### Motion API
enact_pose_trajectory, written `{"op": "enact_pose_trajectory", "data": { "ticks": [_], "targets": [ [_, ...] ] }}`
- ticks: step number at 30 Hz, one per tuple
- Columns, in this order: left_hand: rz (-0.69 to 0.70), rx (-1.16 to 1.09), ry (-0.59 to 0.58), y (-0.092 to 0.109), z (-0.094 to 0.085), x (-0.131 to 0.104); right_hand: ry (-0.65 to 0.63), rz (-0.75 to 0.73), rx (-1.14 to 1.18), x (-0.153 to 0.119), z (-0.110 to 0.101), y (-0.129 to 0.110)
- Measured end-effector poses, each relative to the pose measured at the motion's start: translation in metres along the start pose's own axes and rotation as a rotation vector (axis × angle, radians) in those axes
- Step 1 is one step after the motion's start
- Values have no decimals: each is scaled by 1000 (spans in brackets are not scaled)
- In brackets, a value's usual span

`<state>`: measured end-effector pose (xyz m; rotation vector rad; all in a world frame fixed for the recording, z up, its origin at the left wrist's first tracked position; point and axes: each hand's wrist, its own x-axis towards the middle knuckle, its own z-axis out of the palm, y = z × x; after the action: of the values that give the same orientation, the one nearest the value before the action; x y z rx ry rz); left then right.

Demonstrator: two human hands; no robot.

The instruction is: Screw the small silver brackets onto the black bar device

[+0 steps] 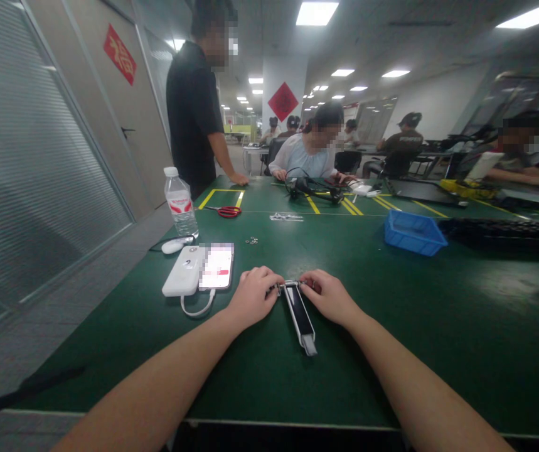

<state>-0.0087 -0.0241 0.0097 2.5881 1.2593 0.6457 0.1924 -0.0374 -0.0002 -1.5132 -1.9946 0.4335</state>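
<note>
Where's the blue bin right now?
In the head view, the blue bin stands right of centre on the green tabletop, beyond the right hand and farther right, just left of a long black object.

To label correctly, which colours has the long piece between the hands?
The long piece is mainly black with white edges, clearest in the head view.

Blue bin (408, 240) on green table (260, 370)

Our left forearm (165, 380) and right forearm (415, 373) are bare, smooth and rounded, broad over the worktop (269, 389)'s near edge and narrowing evenly to slim, bare wrists (234, 319). Our left hand (256, 296) and right hand (332, 296) are bare too, their fingertips too small to show detail.
</note>
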Motion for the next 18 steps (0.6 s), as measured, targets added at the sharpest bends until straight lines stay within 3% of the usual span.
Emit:
{"op": "enact_pose_trajectory", "data": {
  "ticks": [18],
  "targets": [
    [7, -1, 6, 0, 0, 0, 46, 107, -20, -6, -1, -17]
  ]
}}
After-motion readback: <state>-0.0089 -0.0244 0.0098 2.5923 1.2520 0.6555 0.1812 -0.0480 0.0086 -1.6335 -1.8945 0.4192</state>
